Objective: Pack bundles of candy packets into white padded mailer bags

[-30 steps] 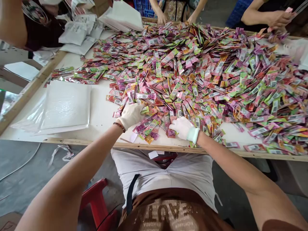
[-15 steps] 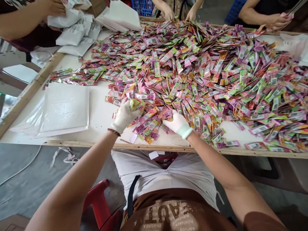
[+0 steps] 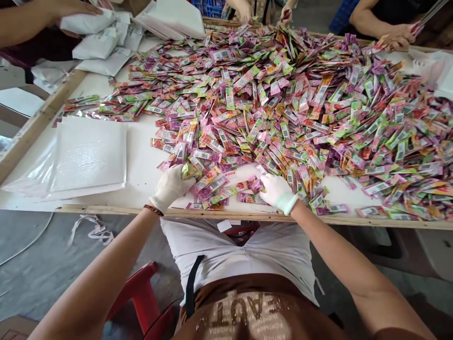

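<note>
A big heap of small coloured sachets (image 3: 283,104), pink, green, purple and orange, covers most of the white table (image 3: 141,165). My left hand (image 3: 170,186), in a white glove, is closed on a few sachets at the heap's near edge. My right hand (image 3: 278,190), also gloved, presses on and pinches sachets close to the table's front edge. A small loose cluster of sachets (image 3: 219,186) lies between my hands.
A stack of white padded envelopes (image 3: 88,158) lies at the left of the table. More white bags (image 3: 102,45) lie at the far left under another person's arm (image 3: 31,16). Other people's hands (image 3: 398,38) work at the far side. A red stool (image 3: 141,293) stands below.
Both hands have pulled back toward the table's front edge, dragging a small cluster of sachets out of the heap. The left hand went from flat to closed on sachets.
</note>
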Motion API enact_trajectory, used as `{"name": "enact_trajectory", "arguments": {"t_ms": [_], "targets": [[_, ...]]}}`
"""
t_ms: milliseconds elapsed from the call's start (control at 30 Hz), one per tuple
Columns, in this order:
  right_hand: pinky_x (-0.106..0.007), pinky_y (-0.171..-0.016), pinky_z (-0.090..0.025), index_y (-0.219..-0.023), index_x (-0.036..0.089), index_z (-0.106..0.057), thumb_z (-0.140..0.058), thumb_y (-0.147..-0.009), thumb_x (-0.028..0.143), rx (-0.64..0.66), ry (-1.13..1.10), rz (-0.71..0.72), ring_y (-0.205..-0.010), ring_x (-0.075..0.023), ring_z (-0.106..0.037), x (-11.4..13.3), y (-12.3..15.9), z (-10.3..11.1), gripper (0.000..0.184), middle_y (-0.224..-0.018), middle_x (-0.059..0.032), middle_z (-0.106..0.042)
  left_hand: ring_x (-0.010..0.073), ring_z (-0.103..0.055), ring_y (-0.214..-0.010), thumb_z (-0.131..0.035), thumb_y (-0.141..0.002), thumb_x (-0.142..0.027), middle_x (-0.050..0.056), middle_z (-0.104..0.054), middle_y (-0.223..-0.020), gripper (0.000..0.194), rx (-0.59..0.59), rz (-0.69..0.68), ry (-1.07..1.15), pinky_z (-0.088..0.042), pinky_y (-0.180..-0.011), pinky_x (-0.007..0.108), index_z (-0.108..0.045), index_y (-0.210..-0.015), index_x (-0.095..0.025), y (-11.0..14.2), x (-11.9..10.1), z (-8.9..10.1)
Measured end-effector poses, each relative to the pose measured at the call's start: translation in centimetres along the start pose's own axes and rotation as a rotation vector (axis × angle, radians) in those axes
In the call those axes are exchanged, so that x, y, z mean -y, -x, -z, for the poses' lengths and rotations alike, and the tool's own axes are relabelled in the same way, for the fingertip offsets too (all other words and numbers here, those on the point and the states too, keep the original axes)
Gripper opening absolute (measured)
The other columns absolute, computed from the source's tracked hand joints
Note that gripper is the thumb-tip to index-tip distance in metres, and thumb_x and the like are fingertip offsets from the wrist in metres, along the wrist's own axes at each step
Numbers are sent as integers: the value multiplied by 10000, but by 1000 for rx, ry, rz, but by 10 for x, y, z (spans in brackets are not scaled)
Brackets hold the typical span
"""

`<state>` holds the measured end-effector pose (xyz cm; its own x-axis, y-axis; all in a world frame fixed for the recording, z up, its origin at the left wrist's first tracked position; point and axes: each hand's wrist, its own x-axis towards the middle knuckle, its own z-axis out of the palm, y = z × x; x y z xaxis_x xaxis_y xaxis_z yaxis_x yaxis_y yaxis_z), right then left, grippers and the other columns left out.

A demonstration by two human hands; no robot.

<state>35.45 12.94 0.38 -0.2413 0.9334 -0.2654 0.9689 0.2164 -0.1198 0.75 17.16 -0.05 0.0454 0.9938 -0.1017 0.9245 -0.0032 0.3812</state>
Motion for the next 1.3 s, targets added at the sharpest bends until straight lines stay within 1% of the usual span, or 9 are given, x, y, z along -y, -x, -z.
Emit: {"name": "enact_trajectory", "arguments": {"t_ms": [133,267,400,633,800,933,1000,1133,1300], "targets": [[-290,-700,-479,-1131,151,-623,-583,-871,281,-43,-265,-141,-802,-235,-697,-19,14,16,293,-899,-95,-745,167,-594,-700,-615,-780,-373,4,-698,-817,328,-120,-7,203,-453,-666,259,-662,-1041,-180,13,6,25],[-276,-802,-497,-1301,192,-545,-623,-854,266,-82,-434,9,-942,-216,-706,-14,25,27,459,-1085,-67,-749,166,-595,-710,-615,-784,-355,13,-706,-870,320,-74,-150,183,-454,-683,266,-632,-1064,-200,16,-14,39],[-365,-883,-495,-1394,203,-530,-691,-835,386,31,-193,169,-1052,-292,-692,12,25,11,609,-1214,-115,-714,249,-646,-766,-642,-755,-469,77,-699,-868,410,109,-178,-115,-431,-649,308,-614,-1053,-188,5,-42,18],[-396,-844,-484,-1077,175,-722,-668,-841,363,84,40,217,-1028,-311,-661,22,21,-13,307,-1093,-127,-701,268,-649,-713,-602,-735,-462,88,-675,-781,276,271,-108,-260,-382,-585,319,-617,-846,-209,-13,-43,-12],[-403,-862,-485,-1045,139,-718,-687,-822,308,34,-54,297,-1032,-301,-649,6,27,-7,281,-1086,-128,-698,219,-607,-689,-597,-715,-440,58,-656,-771,243,132,-175,-106,-395,-608,303,-599,-778,-206,-2,-34,5],[-432,-1002,-449,-1109,132,-690,-714,-799,260,-131,-216,473,-1162,-300,-618,7,17,-8,336,-1247,-148,-680,162,-550,-608,-608,-734,-424,-9,-617,-632,269,9,-67,143,-414,-596,268,-628,-866,-190,5,-33,29],[-448,-1051,-420,-1129,130,-684,-730,-771,219,-116,-222,562,-1251,-311,-571,16,6,-11,372,-1343,-166,-635,144,-539,-579,-613,-750,-402,-27,-611,-600,262,-22,-54,261,-421,-578,252,-628,-891,-182,4,-36,39],[-462,-1042,-409,-1151,104,-683,-698,-824,242,17,-115,535,-1199,-319,-603,30,-9,-13,355,-1253,-186,-671,131,-550,-583,-620,-753,-366,-23,-645,-646,257,-62,-116,340,-439,-572,241,-633,-920,-171,-5,-46,46],[-436,-1048,-400,-1305,141,-637,-668,-820,194,34,-88,452,-1181,-300,-615,-1,10,-8,489,-1233,-160,-690,143,-577,-617,-626,-745,-360,-18,-659,-642,256,-85,-122,311,-465,-611,246,-636,-914,-168,-10,-46,46]]}}
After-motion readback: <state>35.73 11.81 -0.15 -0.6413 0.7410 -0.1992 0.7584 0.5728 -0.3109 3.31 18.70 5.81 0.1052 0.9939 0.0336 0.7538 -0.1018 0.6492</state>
